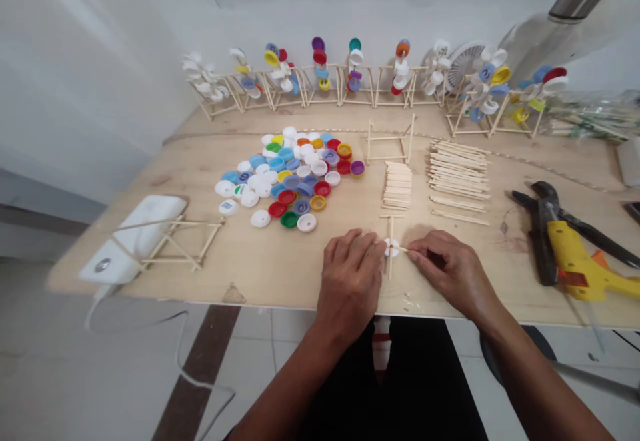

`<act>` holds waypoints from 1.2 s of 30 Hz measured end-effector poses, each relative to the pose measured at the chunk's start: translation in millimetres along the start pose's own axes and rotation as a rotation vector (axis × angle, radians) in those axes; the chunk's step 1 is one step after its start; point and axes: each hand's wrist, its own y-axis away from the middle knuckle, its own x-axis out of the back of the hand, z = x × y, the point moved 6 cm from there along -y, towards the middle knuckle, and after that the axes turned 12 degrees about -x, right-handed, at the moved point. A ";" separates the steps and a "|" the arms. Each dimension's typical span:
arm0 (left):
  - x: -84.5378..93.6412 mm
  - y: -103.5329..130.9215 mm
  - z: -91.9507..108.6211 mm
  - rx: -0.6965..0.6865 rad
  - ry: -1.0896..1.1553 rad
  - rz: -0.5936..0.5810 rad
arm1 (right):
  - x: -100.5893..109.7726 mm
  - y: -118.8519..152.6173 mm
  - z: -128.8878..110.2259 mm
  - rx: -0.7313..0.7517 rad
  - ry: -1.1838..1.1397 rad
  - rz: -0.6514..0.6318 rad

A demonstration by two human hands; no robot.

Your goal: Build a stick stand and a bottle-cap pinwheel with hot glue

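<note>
A small white bottle cap (393, 248) lies flat near the table's front edge, with thin wooden sticks meeting at it in a cross. The upright stick (391, 228) runs away from me and ends at a short crosspiece. My left hand (351, 271) rests on the table left of the cap, its fingertips closed at the left-side stick and touching the cap's edge; its thumb is mostly hidden. From the right, my right hand (447, 264) pinches the outer end of the right-side stick (404, 249) between thumb and index finger.
Loose coloured bottle caps (287, 178) lie beyond my left hand. Short sticks (397, 186), long sticks (459, 178) and a stick frame (390, 140) sit ahead. Cap-and-stick models (320, 71) line the wall. Right: black pliers (590, 224), yellow glue gun (585, 261). Left: white power bank (135, 238), another frame (185, 244).
</note>
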 end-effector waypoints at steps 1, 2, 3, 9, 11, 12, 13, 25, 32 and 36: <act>-0.1 0.1 -0.1 0.001 0.001 0.000 | 0.1 0.0 0.2 0.001 0.000 0.005; -0.3 0.2 -0.2 0.003 0.002 -0.002 | 0.2 0.1 0.4 0.003 0.000 0.008; -0.4 0.3 -0.3 0.004 0.005 -0.002 | 0.1 0.0 0.4 0.005 0.000 0.010; 1.4 -0.3 -3.2 0.030 0.061 0.022 | 0.0 -0.6 1.0 0.005 -0.004 0.012; 2.7 -1.8 -5.6 0.049 0.111 0.022 | 0.0 -0.7 0.8 0.008 -0.001 0.008; 3.3 -3.0 -7.0 0.057 0.137 0.017 | 0.0 -0.7 0.7 0.009 -0.001 0.006; 3.9 -4.5 -8.5 0.063 0.161 0.010 | 0.1 -0.8 0.7 0.010 -0.002 0.006; -5.1 -25.1 -28.8 0.060 0.325 -0.146 | 0.5 -1.1 1.7 0.000 -0.023 0.003; -8.0 -26.0 -32.1 0.057 0.368 -0.157 | 0.4 -1.7 3.6 0.014 -0.035 0.011; -7.9 -26.0 -32.2 0.047 0.376 -0.153 | -0.3 -1.2 5.1 0.009 -0.030 0.011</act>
